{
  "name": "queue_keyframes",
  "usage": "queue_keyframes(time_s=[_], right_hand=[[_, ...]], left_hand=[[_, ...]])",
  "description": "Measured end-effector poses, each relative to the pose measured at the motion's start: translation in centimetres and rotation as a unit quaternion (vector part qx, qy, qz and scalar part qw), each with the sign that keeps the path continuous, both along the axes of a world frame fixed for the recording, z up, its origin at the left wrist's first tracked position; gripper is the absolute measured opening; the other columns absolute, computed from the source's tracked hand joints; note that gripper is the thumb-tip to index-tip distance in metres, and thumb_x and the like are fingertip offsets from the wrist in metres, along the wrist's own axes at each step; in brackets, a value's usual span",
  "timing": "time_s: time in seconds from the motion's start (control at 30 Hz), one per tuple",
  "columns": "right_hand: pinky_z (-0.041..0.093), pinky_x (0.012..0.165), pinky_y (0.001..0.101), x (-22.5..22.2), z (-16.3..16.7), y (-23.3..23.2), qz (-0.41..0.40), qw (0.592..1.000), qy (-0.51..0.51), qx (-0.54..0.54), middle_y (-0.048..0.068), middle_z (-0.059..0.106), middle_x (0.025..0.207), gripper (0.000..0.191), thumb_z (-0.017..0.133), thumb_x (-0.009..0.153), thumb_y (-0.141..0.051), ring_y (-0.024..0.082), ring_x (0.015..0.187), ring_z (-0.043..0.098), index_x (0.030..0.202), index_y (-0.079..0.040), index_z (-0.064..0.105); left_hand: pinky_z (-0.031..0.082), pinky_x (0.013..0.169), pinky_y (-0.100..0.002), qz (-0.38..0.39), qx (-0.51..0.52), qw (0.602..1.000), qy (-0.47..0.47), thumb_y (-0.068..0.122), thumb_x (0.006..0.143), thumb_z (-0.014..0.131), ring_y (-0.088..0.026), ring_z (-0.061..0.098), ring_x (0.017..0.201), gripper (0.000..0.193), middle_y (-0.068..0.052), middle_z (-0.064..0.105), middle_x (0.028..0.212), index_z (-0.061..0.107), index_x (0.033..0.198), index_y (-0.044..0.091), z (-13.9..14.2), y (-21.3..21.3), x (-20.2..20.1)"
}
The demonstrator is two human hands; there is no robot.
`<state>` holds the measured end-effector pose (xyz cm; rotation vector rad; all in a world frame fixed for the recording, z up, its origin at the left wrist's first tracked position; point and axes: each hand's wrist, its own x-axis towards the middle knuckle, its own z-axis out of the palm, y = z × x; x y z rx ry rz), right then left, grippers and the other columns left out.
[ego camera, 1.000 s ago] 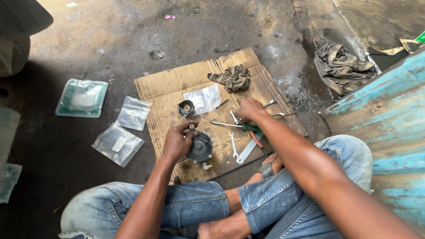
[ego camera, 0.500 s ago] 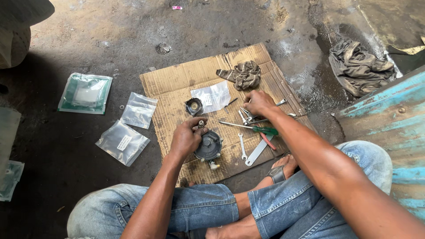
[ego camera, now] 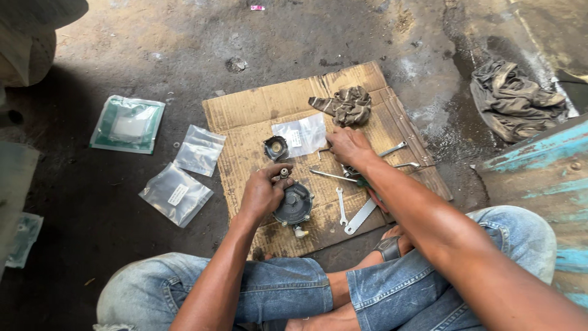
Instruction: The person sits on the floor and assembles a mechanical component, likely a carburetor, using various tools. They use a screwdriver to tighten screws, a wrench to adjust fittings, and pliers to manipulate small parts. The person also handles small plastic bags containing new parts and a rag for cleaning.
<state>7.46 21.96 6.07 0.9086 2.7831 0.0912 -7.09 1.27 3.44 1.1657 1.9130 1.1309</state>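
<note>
My left hand (ego camera: 262,193) rests on the round dark metal part (ego camera: 294,204), fingers curled along its left edge and thumb and forefinger pinched at the small pale knob (ego camera: 283,173) that stands up at its top rim. The part is disc-shaped, greasy black-grey, with a raised hub in the middle and a short cream-coloured nipple (ego camera: 299,232) sticking out of the side nearest my legs. It sits on the cardboard (ego camera: 257,110), just right of my left fingers.

My right hand (ego camera: 348,147) lies palm down beyond it, fingers pressed together and bent over the edge of a clear plastic bag (ego camera: 300,135); whether they grip anything I cannot tell. Just left of that bag sits a small dark cup-shaped piece (ego camera: 275,148) with a pale centre. Under my right wrist are thin steel tools: a long rod (ego camera: 324,175), a small open-ended spanner (ego camera: 341,206) and a flat bright wrench (ego camera: 359,216). Beyond my right fingers lies a crumpled striped rag (ego camera: 346,105).

The cardboard is a flattened, stained brown sheet on a rough, dusty concrete floor (ego camera: 184,43). Left of my left hand lie two clear plastic pouches (ego camera: 177,193) and a green-edged packet (ego camera: 127,124). Far right is a heap of dirty cloth (ego camera: 514,98) and a chipped turquoise panel (ego camera: 539,171).
</note>
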Motion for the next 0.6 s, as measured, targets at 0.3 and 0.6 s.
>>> queue_keyframes(time_s=[0.3,0.6], right_hand=[[0.057,0.058,0.0317,2.3,1.5,-1.9,-0.292,0.783,0.353,-0.420,0.009,0.061,0.100,0.066,0.054,0.086,0.011,0.020,0.070,0.062,0.143,-0.021,0.050],[0.066,0.068,0.0317,-1.3,3.7,-7.2,-0.172,0.696,0.444,-0.538,0.012,0.065,0.096,0.056,0.065,0.090,0.001,0.021,0.079,0.074,0.143,-0.013,0.050]], left_hand=[[0.057,0.088,-0.040,0.001,-0.002,0.999,0.032,0.020,0.087,0.075,-0.029,0.075,0.101,0.036,-0.016,0.077,0.111,0.074,0.122,0.014,0.8,0.2,0.5],[0.056,0.091,-0.041,-0.001,-0.002,0.999,0.041,0.022,0.085,0.076,-0.031,0.075,0.103,0.038,-0.017,0.076,0.112,0.074,0.122,0.013,0.4,0.5,0.3]])
